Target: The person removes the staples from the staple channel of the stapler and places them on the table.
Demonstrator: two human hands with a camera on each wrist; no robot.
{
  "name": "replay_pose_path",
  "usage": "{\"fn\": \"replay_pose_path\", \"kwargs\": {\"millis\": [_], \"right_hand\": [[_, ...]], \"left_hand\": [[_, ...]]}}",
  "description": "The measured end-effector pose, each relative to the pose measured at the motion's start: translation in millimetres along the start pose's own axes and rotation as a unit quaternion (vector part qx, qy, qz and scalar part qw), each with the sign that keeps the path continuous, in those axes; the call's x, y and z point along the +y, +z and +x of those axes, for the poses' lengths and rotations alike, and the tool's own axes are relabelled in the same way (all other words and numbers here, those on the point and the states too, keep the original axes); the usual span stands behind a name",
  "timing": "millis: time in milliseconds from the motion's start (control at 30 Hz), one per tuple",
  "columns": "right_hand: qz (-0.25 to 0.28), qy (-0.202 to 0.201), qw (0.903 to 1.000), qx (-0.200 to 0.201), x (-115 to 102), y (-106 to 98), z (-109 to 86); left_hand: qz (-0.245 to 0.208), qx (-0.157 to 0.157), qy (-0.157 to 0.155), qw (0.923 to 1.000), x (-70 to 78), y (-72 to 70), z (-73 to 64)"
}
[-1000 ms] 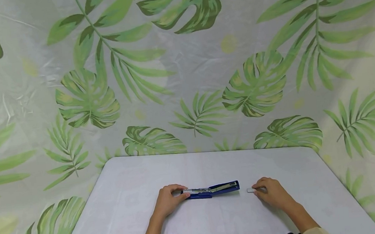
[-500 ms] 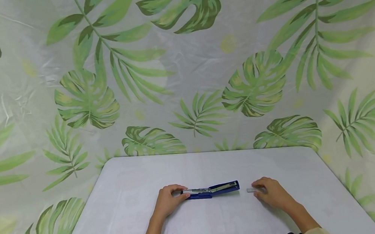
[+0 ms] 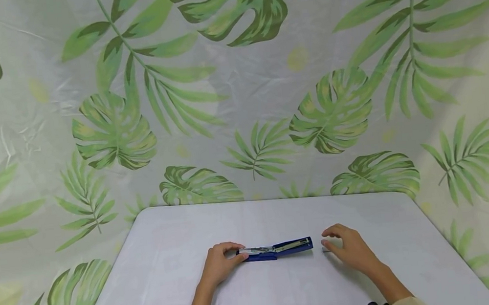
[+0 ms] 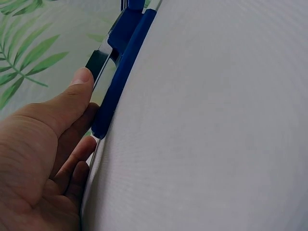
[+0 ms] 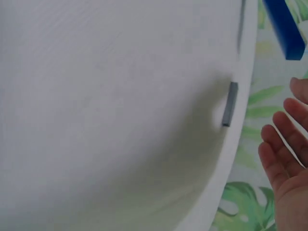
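Observation:
A blue stapler (image 3: 261,257) lies on the table with its top swung wide back to the right, baring the metal staple channel. My left hand (image 3: 220,264) pinches its left end between thumb and fingers; the left wrist view shows the thumb (image 4: 83,77) on the dark end piece of the stapler (image 4: 126,72). To the right, a small grey strip of staples (image 5: 230,104) rests on the table. My right hand (image 3: 350,246) hovers over the strip with fingers apart and holds nothing. In the head view, that hand hides most of the strip (image 3: 325,250).
The white table (image 3: 258,293) ends at a rounded back edge, against a hanging cloth (image 3: 238,84) printed with green leaves. The stapler's raised top (image 5: 285,29) stands near the right hand's fingertips in the right wrist view.
My right hand has let go of the staple strip, lifted off it and shifted slightly left, its fingers spreading. The left hand and stapler have stayed put.

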State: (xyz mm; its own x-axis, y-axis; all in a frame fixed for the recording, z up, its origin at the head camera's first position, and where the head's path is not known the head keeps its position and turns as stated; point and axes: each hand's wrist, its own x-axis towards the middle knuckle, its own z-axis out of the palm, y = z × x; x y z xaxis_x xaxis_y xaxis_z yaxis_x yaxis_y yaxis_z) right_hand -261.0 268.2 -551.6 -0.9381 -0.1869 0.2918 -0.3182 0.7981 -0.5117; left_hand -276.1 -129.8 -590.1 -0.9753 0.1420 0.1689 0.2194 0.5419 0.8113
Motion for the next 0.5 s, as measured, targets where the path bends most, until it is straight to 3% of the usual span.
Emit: {"fn": "replay_pose_path", "kwargs": {"millis": [500], "right_hand": [[0.052, -0.024, 0.9978, 0.035, -33.1, 10.6, 12.8]], "left_hand": [[-0.003, 0.001, 0.002, 1.0, 0.2, 0.4, 0.3]]}}
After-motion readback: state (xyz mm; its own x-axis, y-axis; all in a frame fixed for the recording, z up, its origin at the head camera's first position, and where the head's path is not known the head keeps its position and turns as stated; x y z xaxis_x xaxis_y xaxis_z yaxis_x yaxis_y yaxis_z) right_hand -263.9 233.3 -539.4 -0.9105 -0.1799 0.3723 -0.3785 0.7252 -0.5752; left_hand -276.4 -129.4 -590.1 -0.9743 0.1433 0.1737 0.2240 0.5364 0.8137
